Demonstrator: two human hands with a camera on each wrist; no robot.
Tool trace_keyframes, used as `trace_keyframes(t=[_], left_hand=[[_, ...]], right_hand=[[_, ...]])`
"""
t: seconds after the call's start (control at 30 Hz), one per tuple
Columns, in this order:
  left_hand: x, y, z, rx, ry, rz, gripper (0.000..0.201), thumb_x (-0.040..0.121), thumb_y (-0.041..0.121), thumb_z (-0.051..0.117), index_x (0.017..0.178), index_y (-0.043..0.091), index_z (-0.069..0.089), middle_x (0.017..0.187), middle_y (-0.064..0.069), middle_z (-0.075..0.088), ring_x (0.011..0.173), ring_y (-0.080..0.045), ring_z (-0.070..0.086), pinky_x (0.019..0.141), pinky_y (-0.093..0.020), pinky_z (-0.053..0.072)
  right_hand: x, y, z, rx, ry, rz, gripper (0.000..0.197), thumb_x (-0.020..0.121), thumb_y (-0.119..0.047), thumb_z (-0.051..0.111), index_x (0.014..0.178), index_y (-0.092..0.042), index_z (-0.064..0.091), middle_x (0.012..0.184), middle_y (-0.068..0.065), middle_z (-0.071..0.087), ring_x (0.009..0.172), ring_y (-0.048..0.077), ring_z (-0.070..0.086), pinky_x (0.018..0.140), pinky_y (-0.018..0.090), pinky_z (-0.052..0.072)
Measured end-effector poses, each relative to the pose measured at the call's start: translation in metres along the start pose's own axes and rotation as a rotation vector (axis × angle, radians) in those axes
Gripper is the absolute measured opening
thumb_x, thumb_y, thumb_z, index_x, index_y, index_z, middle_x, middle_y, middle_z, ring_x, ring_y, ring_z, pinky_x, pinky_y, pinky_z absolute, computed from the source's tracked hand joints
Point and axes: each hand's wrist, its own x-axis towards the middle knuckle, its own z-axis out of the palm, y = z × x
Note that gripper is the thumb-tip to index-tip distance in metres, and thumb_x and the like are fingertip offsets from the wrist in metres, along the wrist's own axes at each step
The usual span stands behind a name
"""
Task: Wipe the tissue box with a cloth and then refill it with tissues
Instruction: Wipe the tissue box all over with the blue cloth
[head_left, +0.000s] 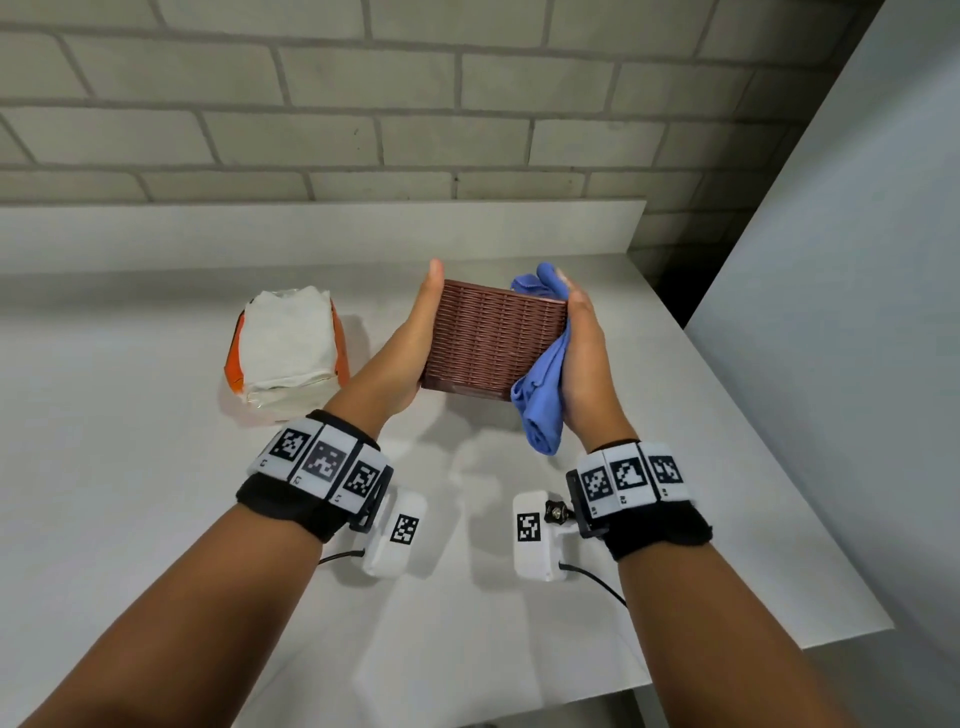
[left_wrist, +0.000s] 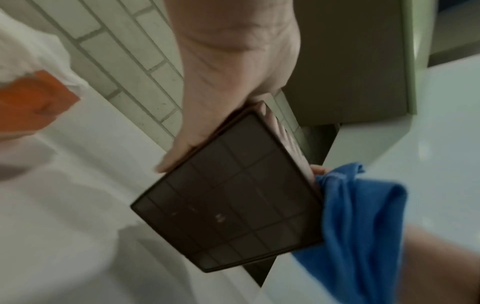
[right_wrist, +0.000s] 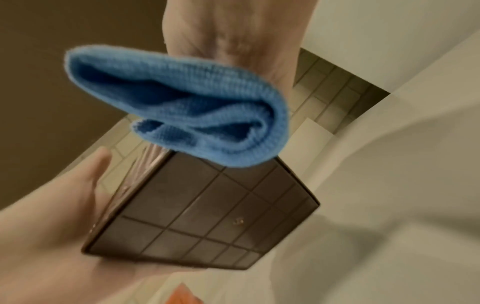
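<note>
A brown woven tissue box (head_left: 493, 343) is held in the air above the white counter (head_left: 156, 519), between both hands. My left hand (head_left: 415, 332) grips its left side, thumb along the edge and fingers round the far side. My right hand (head_left: 587, 353) holds a folded blue cloth (head_left: 543, 395) against the box's right side; the cloth bunches past the fingertips and hangs below the palm. In the left wrist view the box's ribbed underside (left_wrist: 228, 197) faces the camera with the cloth (left_wrist: 363, 216) beside it. The right wrist view shows the cloth (right_wrist: 182, 102) over the box (right_wrist: 207, 216).
A white and orange pack of tissues (head_left: 288, 353) lies on the counter left of the box. A brick wall (head_left: 363, 104) runs along the back, and a pale panel (head_left: 831, 312) stands at the right. The counter's edge (head_left: 779, 639) ends at the front right.
</note>
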Motion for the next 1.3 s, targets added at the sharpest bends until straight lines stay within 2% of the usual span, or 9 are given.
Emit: trace_keyframes(t=[0.2, 0.27, 0.37, 0.63, 0.77, 0.9, 1.07, 1.17, 1.3], left_hand=[[0.006, 0.009, 0.002, 0.065, -0.018, -0.197, 0.073, 0.082, 0.079, 0.025, 0.113, 0.027, 0.066, 0.118, -0.004, 0.068, 0.106, -0.024, 0.064, 0.105, -0.050, 0.041], [0.006, 0.012, 0.002, 0.082, -0.019, -0.251, 0.063, 0.083, 0.076, 0.029, 0.099, 0.028, 0.066, 0.108, -0.004, 0.069, 0.100, -0.026, 0.064, 0.098, -0.049, 0.042], [0.006, 0.013, 0.000, -0.036, -0.025, -0.256, 0.038, 0.089, 0.056, 0.042, 0.087, 0.026, 0.064, 0.091, -0.001, 0.069, 0.084, -0.021, 0.066, 0.078, -0.037, 0.052], [0.009, 0.002, 0.002, -0.272, 0.060, -0.128, 0.029, 0.088, 0.039, 0.043, 0.105, 0.023, 0.061, 0.090, -0.001, 0.069, 0.081, -0.022, 0.065, 0.071, -0.035, 0.055], [0.009, 0.000, -0.010, -0.326, 0.007, -0.165, 0.035, 0.088, 0.043, 0.039, 0.090, 0.020, 0.065, 0.091, -0.003, 0.069, 0.086, -0.024, 0.064, 0.081, -0.041, 0.051], [0.006, -0.005, -0.015, -0.364, -0.080, -0.190, 0.039, 0.088, 0.045, 0.035, 0.086, 0.021, 0.067, 0.088, -0.001, 0.071, 0.086, -0.022, 0.064, 0.076, -0.040, 0.052], [0.008, -0.013, -0.007, -0.420, 0.026, -0.211, 0.040, 0.086, 0.045, 0.036, 0.080, 0.021, 0.066, 0.083, -0.003, 0.070, 0.077, -0.024, 0.063, 0.064, -0.034, 0.053], [0.011, -0.017, -0.013, -0.437, 0.011, -0.178, 0.041, 0.087, 0.044, 0.035, 0.093, 0.019, 0.067, 0.090, -0.005, 0.070, 0.075, -0.024, 0.068, 0.066, -0.037, 0.057], [0.010, -0.020, -0.025, -0.419, -0.104, -0.146, 0.044, 0.089, 0.042, 0.031, 0.100, 0.019, 0.067, 0.099, -0.005, 0.068, 0.088, -0.024, 0.065, 0.078, -0.040, 0.052]], right_hand=[[-0.015, 0.017, -0.003, -0.067, 0.064, -0.248, 0.051, 0.094, -0.036, 0.037, 0.137, -0.010, 0.048, 0.136, 0.009, 0.056, 0.129, 0.020, 0.051, 0.111, 0.032, 0.037], [-0.017, 0.018, -0.005, -0.105, 0.093, -0.278, 0.050, 0.094, -0.030, 0.035, 0.138, -0.009, 0.045, 0.140, 0.007, 0.052, 0.130, 0.015, 0.048, 0.107, 0.020, 0.038], [-0.018, 0.018, -0.006, -0.148, 0.100, -0.365, 0.048, 0.095, -0.021, 0.033, 0.140, -0.007, 0.042, 0.146, 0.009, 0.046, 0.137, 0.017, 0.042, 0.115, 0.026, 0.033], [-0.017, 0.000, 0.009, -0.252, 0.087, -0.384, 0.041, 0.101, -0.019, 0.031, 0.139, -0.015, 0.047, 0.152, 0.005, 0.039, 0.143, 0.012, 0.031, 0.115, 0.015, 0.024], [0.009, -0.005, 0.003, -0.250, -0.043, -0.299, 0.058, 0.094, -0.052, 0.029, 0.144, -0.025, 0.041, 0.158, 0.000, 0.028, 0.147, 0.009, 0.021, 0.123, 0.035, 0.014], [0.036, -0.009, -0.008, -0.324, -0.006, -0.181, 0.088, 0.079, -0.077, 0.030, 0.149, -0.025, 0.028, 0.160, 0.002, 0.019, 0.150, 0.016, 0.013, 0.123, 0.046, 0.012], [0.010, -0.018, 0.013, -0.470, -0.043, -0.180, 0.052, 0.103, -0.036, 0.020, 0.153, -0.023, 0.015, 0.163, -0.003, 0.005, 0.150, 0.012, 0.000, 0.124, 0.039, 0.002], [-0.007, -0.012, 0.022, -0.491, -0.086, -0.266, 0.049, 0.104, -0.029, 0.024, 0.152, -0.021, 0.018, 0.163, -0.003, 0.007, 0.150, 0.009, 0.000, 0.123, 0.032, 0.000], [0.015, -0.013, 0.007, -0.464, -0.003, -0.247, 0.049, 0.104, -0.030, 0.025, 0.152, -0.020, 0.020, 0.162, 0.000, 0.008, 0.150, 0.013, 0.003, 0.124, 0.039, 0.004]])
